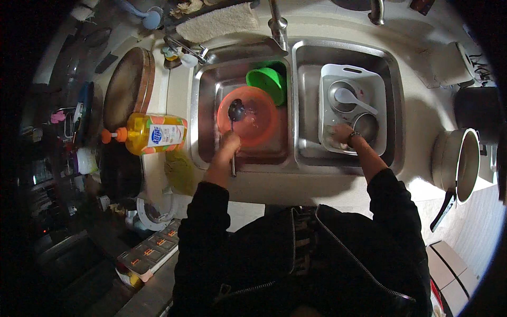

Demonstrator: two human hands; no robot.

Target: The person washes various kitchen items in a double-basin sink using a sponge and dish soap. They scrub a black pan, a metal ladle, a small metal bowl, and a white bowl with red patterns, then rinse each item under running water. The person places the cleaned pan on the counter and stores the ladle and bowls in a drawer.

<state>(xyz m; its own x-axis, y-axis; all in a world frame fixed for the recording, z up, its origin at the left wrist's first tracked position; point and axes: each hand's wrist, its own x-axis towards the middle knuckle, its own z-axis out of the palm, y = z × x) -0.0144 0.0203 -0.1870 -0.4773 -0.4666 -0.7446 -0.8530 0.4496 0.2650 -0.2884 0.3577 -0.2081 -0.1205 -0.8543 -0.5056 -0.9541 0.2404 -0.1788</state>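
My left hand grips the long handle of a metal ladle. The ladle's bowl is over the orange plastic basin, which is in the left sink bowl. A green plastic basket leans behind the orange basin. In the right sink bowl sits a white plastic tub. My right hand reaches into its near left corner; its blurred fingers hide whatever may be in them. Beside that hand lie a metal bowl and another metal bowl with a white spoon across it.
A faucet stands behind the divider. A yellow dish soap bottle and round wooden boards are at the left. To the right stands a pan with its handle jutting towards me. A towel hangs at the back.
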